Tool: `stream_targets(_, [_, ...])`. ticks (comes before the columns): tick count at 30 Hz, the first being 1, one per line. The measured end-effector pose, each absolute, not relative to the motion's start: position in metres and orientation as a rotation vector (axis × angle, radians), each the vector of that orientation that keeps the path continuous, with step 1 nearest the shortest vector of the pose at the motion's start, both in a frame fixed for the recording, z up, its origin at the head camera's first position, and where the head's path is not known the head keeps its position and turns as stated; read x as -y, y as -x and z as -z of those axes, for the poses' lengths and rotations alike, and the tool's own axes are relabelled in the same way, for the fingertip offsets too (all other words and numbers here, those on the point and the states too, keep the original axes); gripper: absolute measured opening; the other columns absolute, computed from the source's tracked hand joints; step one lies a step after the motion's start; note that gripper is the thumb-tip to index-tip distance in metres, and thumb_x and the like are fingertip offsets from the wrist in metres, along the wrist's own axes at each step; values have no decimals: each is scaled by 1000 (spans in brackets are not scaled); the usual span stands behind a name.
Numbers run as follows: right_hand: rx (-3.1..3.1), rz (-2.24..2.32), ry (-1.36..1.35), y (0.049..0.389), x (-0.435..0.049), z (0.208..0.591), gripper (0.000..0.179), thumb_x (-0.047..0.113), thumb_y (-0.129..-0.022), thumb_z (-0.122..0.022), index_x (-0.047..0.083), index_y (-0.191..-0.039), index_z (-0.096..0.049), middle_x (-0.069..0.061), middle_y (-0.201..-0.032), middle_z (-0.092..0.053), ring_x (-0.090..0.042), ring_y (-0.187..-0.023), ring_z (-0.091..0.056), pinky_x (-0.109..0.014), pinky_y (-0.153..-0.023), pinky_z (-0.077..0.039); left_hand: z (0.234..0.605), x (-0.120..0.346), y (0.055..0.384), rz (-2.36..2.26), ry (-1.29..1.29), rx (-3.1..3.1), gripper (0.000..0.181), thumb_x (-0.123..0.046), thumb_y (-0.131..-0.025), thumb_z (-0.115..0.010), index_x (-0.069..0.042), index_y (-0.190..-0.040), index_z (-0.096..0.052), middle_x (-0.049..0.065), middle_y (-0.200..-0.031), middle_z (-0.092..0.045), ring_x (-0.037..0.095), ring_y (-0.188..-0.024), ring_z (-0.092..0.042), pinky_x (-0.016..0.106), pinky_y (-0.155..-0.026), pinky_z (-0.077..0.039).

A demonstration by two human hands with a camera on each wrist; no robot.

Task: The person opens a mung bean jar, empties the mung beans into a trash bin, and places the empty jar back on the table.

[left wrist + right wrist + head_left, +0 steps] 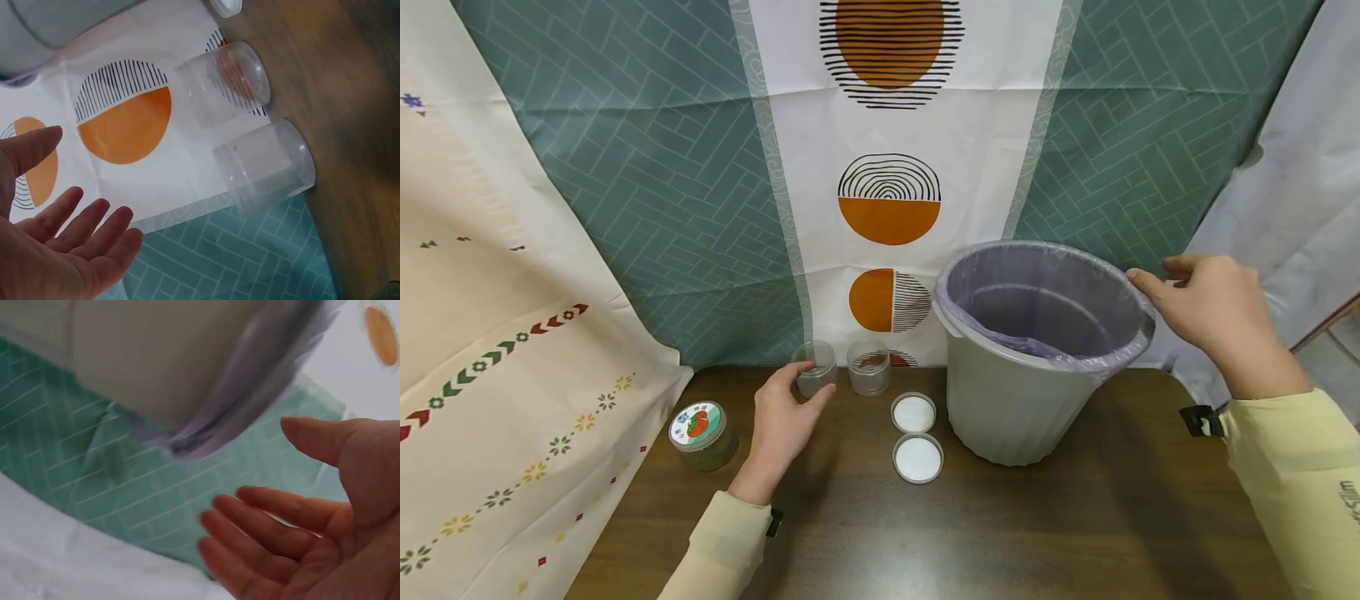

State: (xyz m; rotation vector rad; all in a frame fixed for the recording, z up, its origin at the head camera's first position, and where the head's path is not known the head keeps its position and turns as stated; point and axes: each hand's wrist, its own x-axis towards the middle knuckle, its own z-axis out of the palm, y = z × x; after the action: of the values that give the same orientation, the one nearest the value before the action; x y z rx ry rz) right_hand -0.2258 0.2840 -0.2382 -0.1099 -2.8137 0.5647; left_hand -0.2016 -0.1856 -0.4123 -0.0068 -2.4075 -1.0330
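My left hand [782, 421] is spread wide, nothing in it, fingers just short of the left clear jar [818, 378] at the table's [1037, 533] back edge. The right clear jar [869, 377] stands just beside it. Thin plastic, I'd judge: light, slick, fairly stiff, easy to tip, so the side walls are the place to pinch. Out right, my right hand [1213, 312] hangs open near the rim of the bin [1018, 408], gripping nothing. That bin should be light for its bulk, best taken at the rim, though its purple liner [1037, 300] looks soft and slippery. Its floor is hidden; in the right wrist view it's blurred and cut off. The two white discs [918, 459] left of it may be lids; I can't tell.
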Motion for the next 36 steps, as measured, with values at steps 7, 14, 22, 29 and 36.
stream_targets(7, [2546,-668,10,195,-252,228,60,56,-85,-54,13,-128,-59,-17,-124,-61,-43,-110,-51,-38,-66,-40,398,185,197,1036,33,2404,45,-37,-76,-75,-14,-113,-65,5,-115,-65,23,-111,-58,43,-94,-48])
stream_targets(14, [2229,-724,-269,167,-208,234,38,38,-79,-72,22,-113,-70,-3,-106,-71,10,-89,-57,-9,-57,-35,396,185,196,1027,24,2404,44,-36,-77,-75,-14,-114,-65,4,-115,-65,24,-111,-59,44,-94,-48])
stream_targets(22, [2083,-839,-675,143,-169,262,35,16,-71,-80,19,-105,-72,3,-100,-72,1,-92,-63,-3,-78,-43,402,185,192,1044,18,2424,44,-35,-77,-75,-14,-115,-64,5,-117,-64,25,-112,-58,45,-95,-47])
stream_targets(29, [2002,-1009,-924,135,-144,297,38,6,-68,-80,14,-104,-72,-3,-99,-72,-11,-95,-66,-12,-89,-46,410,187,189,1041,-16,2453,48,-35,-77,-75,-11,-117,-62,7,-119,-64,26,-115,-57,46,-97,-46])
stream_targets(36, [2029,-1103,-932,128,-130,342,37,7,-70,-80,18,-104,-71,3,-100,-70,-11,-93,-66,-11,-86,-47,420,188,189,1029,-38,2454,49,-35,-76,-76,-12,-116,-63,4,-117,-65,24,-114,-58,44,-96,-47])
